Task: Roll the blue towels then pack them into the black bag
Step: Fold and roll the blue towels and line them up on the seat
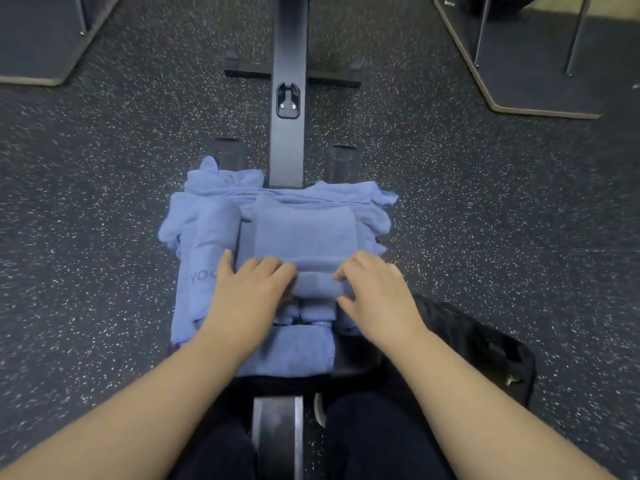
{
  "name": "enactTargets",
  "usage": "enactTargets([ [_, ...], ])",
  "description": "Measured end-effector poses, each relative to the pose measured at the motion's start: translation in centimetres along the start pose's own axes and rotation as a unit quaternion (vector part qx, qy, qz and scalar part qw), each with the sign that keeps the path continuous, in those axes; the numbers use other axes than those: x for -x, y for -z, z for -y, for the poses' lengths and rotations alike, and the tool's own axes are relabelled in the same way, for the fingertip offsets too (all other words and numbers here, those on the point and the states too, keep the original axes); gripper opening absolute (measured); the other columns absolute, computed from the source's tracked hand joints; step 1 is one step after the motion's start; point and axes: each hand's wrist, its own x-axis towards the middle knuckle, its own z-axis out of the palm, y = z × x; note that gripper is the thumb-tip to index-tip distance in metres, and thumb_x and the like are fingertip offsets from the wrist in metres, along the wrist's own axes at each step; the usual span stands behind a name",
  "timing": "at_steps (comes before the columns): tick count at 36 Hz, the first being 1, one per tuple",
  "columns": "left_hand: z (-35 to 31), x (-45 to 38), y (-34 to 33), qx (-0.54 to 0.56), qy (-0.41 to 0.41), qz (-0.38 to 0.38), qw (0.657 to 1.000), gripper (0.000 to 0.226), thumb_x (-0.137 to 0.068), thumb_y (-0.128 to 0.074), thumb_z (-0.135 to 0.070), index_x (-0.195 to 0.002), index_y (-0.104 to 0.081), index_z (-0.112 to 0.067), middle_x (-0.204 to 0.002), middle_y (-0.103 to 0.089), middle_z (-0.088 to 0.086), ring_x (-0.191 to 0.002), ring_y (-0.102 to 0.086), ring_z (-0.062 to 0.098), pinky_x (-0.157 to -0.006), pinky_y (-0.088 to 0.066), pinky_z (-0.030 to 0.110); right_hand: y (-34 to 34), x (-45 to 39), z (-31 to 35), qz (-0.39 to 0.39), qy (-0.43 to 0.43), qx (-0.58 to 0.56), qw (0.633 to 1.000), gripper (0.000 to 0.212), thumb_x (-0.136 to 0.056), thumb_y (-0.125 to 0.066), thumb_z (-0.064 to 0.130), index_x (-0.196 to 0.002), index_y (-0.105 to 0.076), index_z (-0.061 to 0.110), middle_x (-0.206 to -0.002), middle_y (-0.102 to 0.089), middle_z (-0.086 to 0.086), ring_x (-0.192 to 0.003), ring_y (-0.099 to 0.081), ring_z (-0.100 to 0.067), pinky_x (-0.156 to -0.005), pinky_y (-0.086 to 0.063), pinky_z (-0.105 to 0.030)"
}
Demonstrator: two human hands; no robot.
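A folded blue towel [304, 233] lies flat on a pile of blue towels, its near end turned into a short roll [317, 284]. My left hand [252, 289] and my right hand [374, 289] grip that roll at its two ends, fingers curled over it. A rolled blue towel [207, 244] with dark lettering lies left of it. Another blue towel [294, 351] lies nearer to me. The black bag [485, 344] sits on the floor at my right, partly hidden by my right forearm.
The towels rest on a black rowing machine seat, and its rail [289, 109] runs away from me. Speckled dark rubber floor [104, 202] lies all around. Raised platforms stand at the far left [38, 46] and far right [530, 64], with metal legs.
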Motion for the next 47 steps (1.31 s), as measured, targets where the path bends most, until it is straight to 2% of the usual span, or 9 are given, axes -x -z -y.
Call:
enactTargets([
  [9,-0.5,1.4,-0.4,0.029,0.026,0.0,0.999,0.034,-0.057,-0.089,-0.023,-0.083,-0.067,-0.024,-0.072,-0.062,-0.005,-0.069,-0.064,0.025,-0.084,-0.042,0.062,0.4,1.6,0.2,0.049,-0.024,-0.023,0.998,0.027,-0.07,-0.077,0.018,-0.093,-0.063,0.018,-0.096,-0.06,0.002,-0.089,-0.059,-0.026,-0.071,-0.042,-0.039],
  [13,-0.4,1.5,-1.0,0.081,0.065,-0.023,0.994,0.036,-0.061,-0.086,-0.018,-0.089,-0.064,-0.022,-0.073,-0.064,-0.003,-0.083,-0.061,0.026,-0.091,-0.026,0.049,0.3,1.5,0.2,0.084,-0.036,-0.028,0.995,0.024,-0.084,-0.068,0.027,-0.106,-0.06,0.021,-0.108,-0.057,0.005,-0.104,-0.054,-0.021,-0.083,-0.038,-0.038],
  [20,-0.2,1.7,-1.4,0.07,0.053,-0.061,0.994,0.024,-0.07,-0.08,-0.023,-0.081,-0.058,-0.02,-0.066,-0.062,-0.007,-0.075,-0.059,0.025,-0.069,-0.018,0.035,-0.2,1.3,0.2,0.072,-0.047,-0.01,0.996,0.023,-0.094,-0.054,0.031,-0.115,-0.06,0.023,-0.113,-0.056,0.005,-0.112,-0.043,-0.021,-0.086,-0.029,-0.035],
  [23,0.0,1.6,-1.9,0.03,0.053,-0.11,0.992,0.012,-0.082,-0.059,-0.031,-0.08,-0.063,-0.021,-0.076,-0.061,-0.002,-0.081,-0.048,0.021,-0.071,-0.021,0.036,-0.7,1.2,0.4,0.075,-0.056,0.01,0.996,0.025,-0.099,-0.046,0.029,-0.121,-0.057,0.023,-0.116,-0.053,0.004,-0.114,-0.04,-0.022,-0.085,-0.025,-0.035],
  [25,0.0,1.4,-1.9,0.031,0.056,-0.12,0.991,0.026,-0.084,-0.043,-0.035,-0.082,-0.065,-0.021,-0.084,-0.06,0.001,-0.084,-0.04,0.02,-0.073,-0.023,0.036,-1.0,1.1,0.5,0.059,-0.067,0.01,0.996,0.024,-0.1,-0.043,0.023,-0.119,-0.058,0.023,-0.114,-0.052,0.002,-0.112,-0.04,-0.024,-0.082,-0.02,-0.033],
  [30,-0.2,1.2,-1.8,0.043,0.014,-0.125,0.991,0.024,-0.084,-0.043,-0.027,-0.08,-0.065,-0.017,-0.083,-0.058,0.004,-0.081,-0.039,0.023,-0.062,-0.02,0.035,-1.3,0.6,1.0,0.098,-0.097,0.042,0.99,0.036,-0.088,-0.044,0.008,-0.12,-0.052,0.022,-0.117,-0.044,0.0,-0.113,-0.033,-0.024,-0.089,-0.022,-0.035],
  [39,-0.2,1.3,-1.8,0.153,-0.025,-0.078,0.985,0.022,-0.079,-0.044,-0.022,-0.086,-0.064,-0.017,-0.086,-0.057,0.002,-0.081,-0.042,0.023,-0.061,-0.049,0.042,-3.4,-0.3,1.4,-0.067,-0.131,0.113,0.983,0.018,-0.061,-0.056,0.005,-0.073,-0.062,0.018,-0.08,-0.052,-0.005,-0.079,-0.045,-0.026,-0.069,-0.041,-0.036],
  [43,-0.2,1.2,-1.9,0.139,-0.032,-0.06,0.988,0.036,-0.074,-0.043,-0.025,-0.097,-0.068,-0.013,-0.097,-0.062,0.005,-0.089,-0.047,0.024,-0.075,-0.046,0.039,-3.4,-0.8,1.3,-0.115,-0.12,0.151,0.975,0.021,-0.065,-0.077,0.008,-0.074,-0.06,0.018,-0.077,-0.052,-0.004,-0.078,-0.037,-0.023,-0.065,-0.031,-0.034],
  [47,-0.1,1.2,-2.2,0.109,-0.036,-0.053,0.992,0.035,-0.077,-0.048,-0.019,-0.102,-0.07,-0.01,-0.106,-0.066,0.012,-0.098,-0.058,0.029,-0.088,-0.046,0.037,-2.7,-0.6,1.8,-0.129,-0.054,0.092,0.986,0.016,-0.066,-0.061,0.0,-0.073,-0.055,0.013,-0.075,-0.051,-0.007,-0.064,-0.052,-0.028,-0.052,-0.037,-0.031],
])
